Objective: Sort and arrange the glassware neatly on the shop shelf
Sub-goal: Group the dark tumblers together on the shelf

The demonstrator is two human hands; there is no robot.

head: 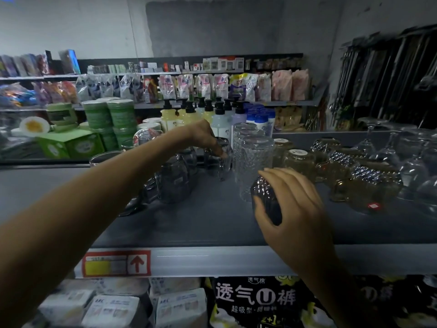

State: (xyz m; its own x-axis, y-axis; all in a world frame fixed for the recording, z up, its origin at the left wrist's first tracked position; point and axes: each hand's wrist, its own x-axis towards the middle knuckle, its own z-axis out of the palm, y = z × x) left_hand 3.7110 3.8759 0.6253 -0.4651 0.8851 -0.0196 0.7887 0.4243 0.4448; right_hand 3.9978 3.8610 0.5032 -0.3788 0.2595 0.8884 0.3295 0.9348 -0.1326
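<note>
My right hand [295,207] grips a dark textured glass [266,201] just above the grey shelf [189,223], near its front. My left hand [201,136] reaches to the back of the shelf, its fingers closed on the top of a smoky grey glass [218,159]. More smoky grey glasses [173,178] stand upside down in a row under my left forearm. Tall clear textured tumblers [254,157] stand in a row between my hands. Amber dimpled glasses [335,162] fill the right side of the shelf.
Clear stemmed glasses [387,152] stand at the far right. Pump bottles [220,119] and green stacked packs [108,119] sit on the shelf behind. A price tag with a red arrow [117,263] marks the shelf's front edge. Packaged goods [179,306] lie below.
</note>
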